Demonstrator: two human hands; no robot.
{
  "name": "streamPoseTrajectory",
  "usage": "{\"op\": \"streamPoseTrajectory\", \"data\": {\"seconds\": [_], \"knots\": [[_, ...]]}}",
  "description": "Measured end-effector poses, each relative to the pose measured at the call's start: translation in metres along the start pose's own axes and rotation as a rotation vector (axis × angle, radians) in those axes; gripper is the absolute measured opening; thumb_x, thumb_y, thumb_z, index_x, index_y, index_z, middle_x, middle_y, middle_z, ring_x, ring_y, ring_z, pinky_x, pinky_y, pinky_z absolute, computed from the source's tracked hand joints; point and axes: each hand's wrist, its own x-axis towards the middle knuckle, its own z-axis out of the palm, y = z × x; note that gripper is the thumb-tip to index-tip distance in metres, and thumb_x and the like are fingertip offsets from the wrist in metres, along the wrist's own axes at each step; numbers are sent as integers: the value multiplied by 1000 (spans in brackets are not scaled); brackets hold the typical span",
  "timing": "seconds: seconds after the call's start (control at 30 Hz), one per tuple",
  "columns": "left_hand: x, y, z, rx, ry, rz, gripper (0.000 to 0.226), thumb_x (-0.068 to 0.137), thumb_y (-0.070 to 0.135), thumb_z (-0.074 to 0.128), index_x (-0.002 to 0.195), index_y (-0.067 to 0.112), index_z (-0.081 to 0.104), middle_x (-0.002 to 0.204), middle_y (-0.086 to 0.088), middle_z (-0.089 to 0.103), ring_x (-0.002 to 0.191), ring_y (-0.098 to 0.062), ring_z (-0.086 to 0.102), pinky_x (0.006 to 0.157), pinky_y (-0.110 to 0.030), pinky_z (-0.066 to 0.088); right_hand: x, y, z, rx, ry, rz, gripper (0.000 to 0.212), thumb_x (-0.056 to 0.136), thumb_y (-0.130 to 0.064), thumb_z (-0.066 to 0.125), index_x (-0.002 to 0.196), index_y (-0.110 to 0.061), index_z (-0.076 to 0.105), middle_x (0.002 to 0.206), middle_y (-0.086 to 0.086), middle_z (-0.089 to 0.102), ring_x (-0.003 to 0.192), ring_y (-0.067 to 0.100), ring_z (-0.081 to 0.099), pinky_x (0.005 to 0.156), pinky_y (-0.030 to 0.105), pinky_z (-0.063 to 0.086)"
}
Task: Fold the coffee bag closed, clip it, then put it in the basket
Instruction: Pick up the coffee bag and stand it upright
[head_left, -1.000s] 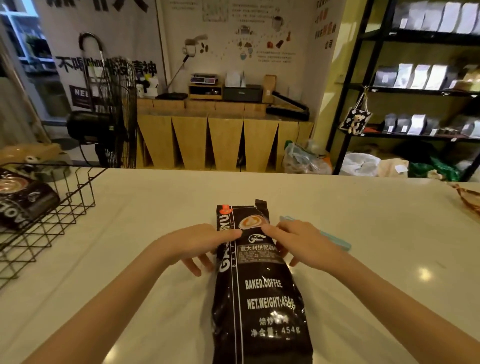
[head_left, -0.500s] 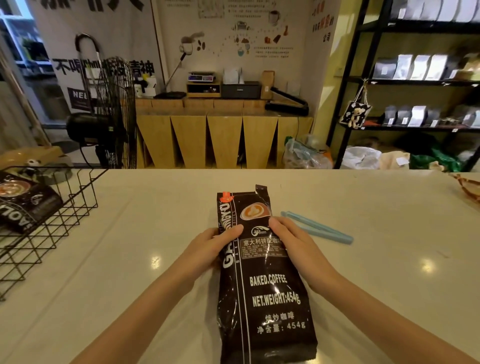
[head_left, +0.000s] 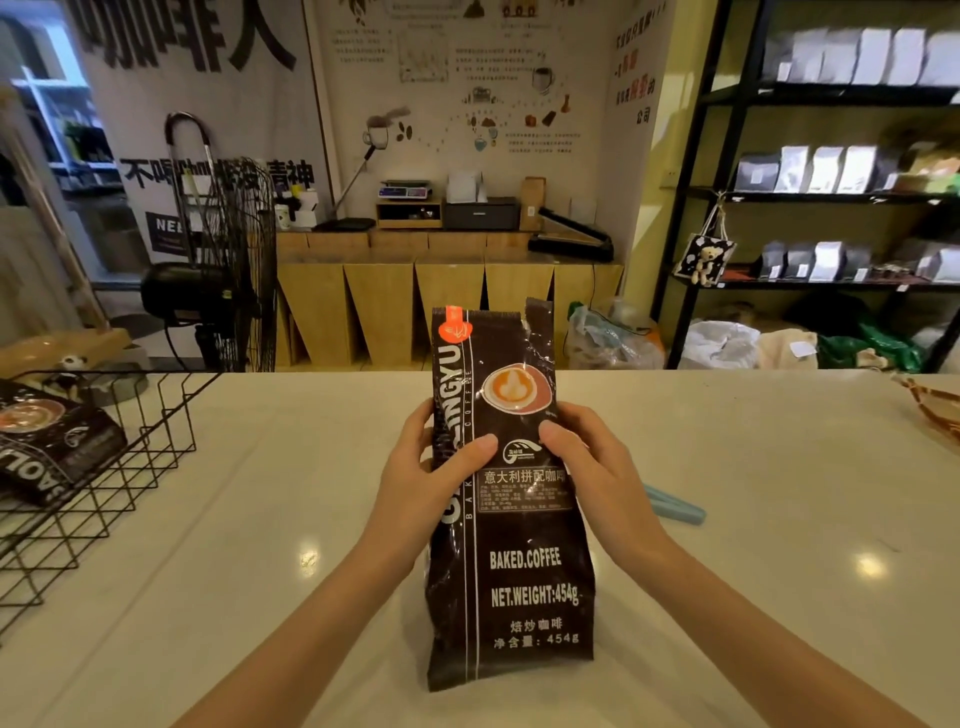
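Note:
A dark brown coffee bag (head_left: 524, 582) with white lettering stands tilted up off the white counter, its torn top unfolded. My left hand (head_left: 426, 478) grips its left edge, thumb on the front. On the bag's right edge sits my right hand (head_left: 592, 467), thumb pressed beside the logo. A light blue bag clip (head_left: 675, 506) lies on the counter behind my right wrist, partly hidden. The black wire basket (head_left: 130, 467) stands at the left edge.
Another dark coffee bag (head_left: 47, 441) lies inside the basket. A woven object (head_left: 935, 410) pokes in at the counter's right edge. Beyond the counter stand a fan (head_left: 228, 270), wooden cabinets and black shelves with bags.
The bag was lying flat on the counter; both hands have now raised its top end so it stands up toward me. The clip has not moved.

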Motion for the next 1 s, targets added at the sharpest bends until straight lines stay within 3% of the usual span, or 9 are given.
{"op": "streamPoseTrajectory", "data": {"seconds": [0.2, 0.3, 0.57, 0.73, 0.9, 1.0], "knots": [[9, 5, 6, -6, 32, 96, 64, 63, 29, 70, 119, 37, 40, 107, 17, 57, 97, -7, 62, 67, -20, 55, 8, -4, -3, 30, 19, -70, 26, 89, -17, 52, 114, -11, 55, 94, 0, 69, 78, 4, 69, 59, 15, 52], [9, 4, 7, -18, 39, 93, 72, 56, 34, 69, 121, 35, 38, 109, 16, 56, 98, -8, 61, 66, -19, 55, 9, -1, -5, 16, 35, -81, 25, 87, -19, 54, 112, -14, 56, 98, 0, 69, 84, 7, 69, 61, 17, 54], [12, -7, 2, -39, 30, 0, 86, 52, 34, 73, 129, 31, 37, 119, 4, 57, 103, -17, 61, 80, -37, 54, 11, 8, -10, 31, 87, -43, 29, 77, -18, 67, 106, -17, 62, 98, -2, 71, 87, 11, 69, 64, 21, 55], [14, -7, 1, -121, 22, -39, 83, 50, 30, 73, 126, 31, 40, 118, 0, 59, 103, -21, 62, 78, -38, 54, 11, 7, -10, 199, 80, 52, 34, 66, -18, 74, 98, -27, 68, 92, -4, 76, 87, 14, 71, 66, 26, 58], [13, -8, 2, -165, 57, -40, 77, 53, 30, 71, 124, 31, 41, 116, -1, 59, 103, -24, 61, 78, -39, 54, 13, 7, -11, 331, 10, 180, 48, 65, -37, 64, 110, -18, 64, 104, 2, 72, 97, 17, 67, 75, 29, 51], [13, -9, 0, -199, 80, -46, 74, 56, 31, 69, 124, 29, 42, 117, -3, 59, 104, -25, 61, 81, -41, 53, 11, 9, -10, 343, -16, 214, 48, 69, -37, 61, 112, -17, 63, 109, 3, 71, 102, 19, 65, 77, 29, 51]]}}
